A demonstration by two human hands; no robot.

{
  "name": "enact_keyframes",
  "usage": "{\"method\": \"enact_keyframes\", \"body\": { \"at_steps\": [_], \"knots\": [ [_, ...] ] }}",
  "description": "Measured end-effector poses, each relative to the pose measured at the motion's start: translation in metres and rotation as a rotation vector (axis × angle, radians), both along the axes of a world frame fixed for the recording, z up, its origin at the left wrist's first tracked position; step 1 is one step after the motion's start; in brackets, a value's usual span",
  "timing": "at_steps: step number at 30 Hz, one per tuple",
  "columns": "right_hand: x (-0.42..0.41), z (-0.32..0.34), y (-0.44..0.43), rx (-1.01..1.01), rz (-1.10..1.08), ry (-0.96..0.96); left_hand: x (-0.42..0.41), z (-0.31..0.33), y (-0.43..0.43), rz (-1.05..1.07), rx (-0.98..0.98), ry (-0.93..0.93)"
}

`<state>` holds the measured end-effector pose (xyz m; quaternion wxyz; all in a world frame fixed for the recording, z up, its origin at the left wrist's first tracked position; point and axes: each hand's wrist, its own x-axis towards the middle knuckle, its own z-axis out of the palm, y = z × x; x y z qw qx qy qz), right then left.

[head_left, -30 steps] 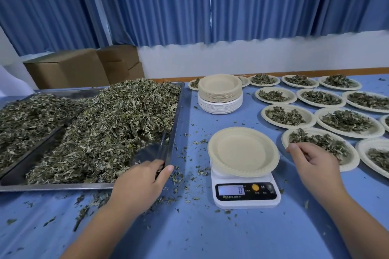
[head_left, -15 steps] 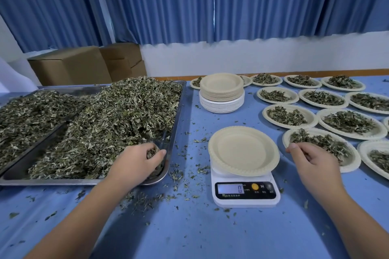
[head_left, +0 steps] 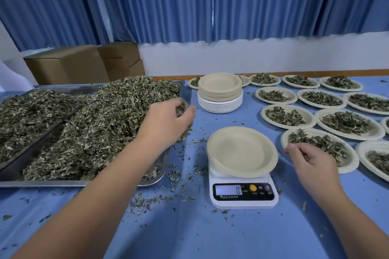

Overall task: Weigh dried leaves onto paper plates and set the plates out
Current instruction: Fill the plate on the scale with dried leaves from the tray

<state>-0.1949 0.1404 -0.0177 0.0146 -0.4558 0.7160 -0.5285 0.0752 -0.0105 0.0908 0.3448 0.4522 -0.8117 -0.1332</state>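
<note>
A large heap of dried leaves (head_left: pixel 101 124) fills a metal tray (head_left: pixel 156 178) on the left. My left hand (head_left: pixel 168 122) hovers over the tray's right edge, closed around a handful of dried leaves. An empty beige paper plate (head_left: pixel 242 151) rests on a white digital scale (head_left: pixel 244 194) whose display reads 0. To the right of the scale, my right hand (head_left: pixel 311 162) rests with curled fingers on the near edge of a filled plate (head_left: pixel 322 149); whether it pinches the rim is unclear.
A stack of empty paper plates (head_left: pixel 220 90) stands behind the scale. Several filled plates (head_left: pixel 349 124) cover the right side of the blue table. A second tray of leaves (head_left: pixel 27 109) lies far left. Cardboard boxes (head_left: pixel 67 65) sit behind. Loose leaf bits litter the cloth.
My left hand dug into the leaves at the tray's near corner, closed on a handful and lifted up and to the right. My right hand stayed at the filled plate.
</note>
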Motion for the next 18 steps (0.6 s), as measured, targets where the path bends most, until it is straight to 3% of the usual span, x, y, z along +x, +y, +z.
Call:
{"method": "enact_keyframes", "body": {
  "at_steps": [8,18],
  "knots": [
    [0.001,0.001,-0.001,0.020,-0.008,-0.022,-0.080,-0.010,0.020,-0.222,-0.028,0.001],
    [-0.002,0.001,-0.001,0.007,0.005,-0.032,-0.100,-0.052,0.023,-0.472,-0.050,-0.445]
  ]
}}
